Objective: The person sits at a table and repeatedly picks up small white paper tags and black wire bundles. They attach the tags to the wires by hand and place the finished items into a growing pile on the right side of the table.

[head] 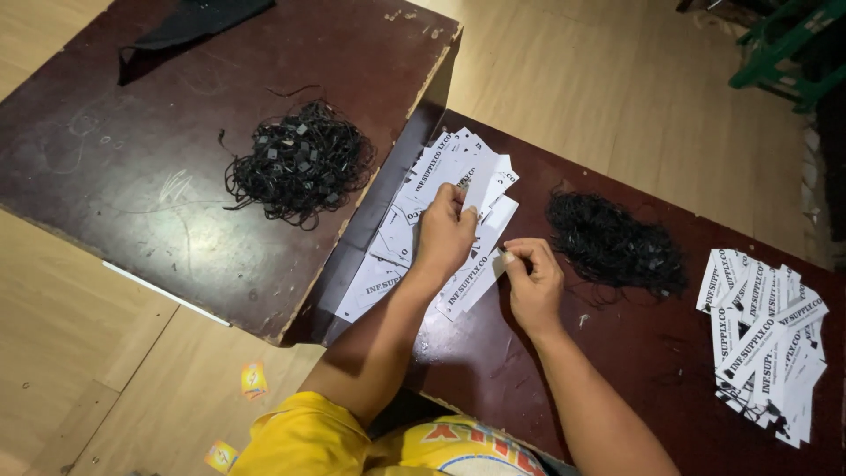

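Note:
A loose spread of white paper tags (401,238) with black print lies on the dark brown table (493,353) in front of me. My left hand (443,234) rests over this spread, its fingertips pinched on one white tag (483,176) at the top of it. My right hand (534,280) is just to the right, thumb and forefinger closed on the end of another tag (467,284) that lies slanted beneath my left hand. A tangle of black strings (617,242) sits right of my right hand, apart from it.
A second dark board (132,194) to the left carries another heap of black strings with small clasps (300,163) and a dark cloth (189,22). A stack of tags (762,339) lies far right. Green furniture (784,44) stands at the top right, and small orange packets (254,379) lie on the floor.

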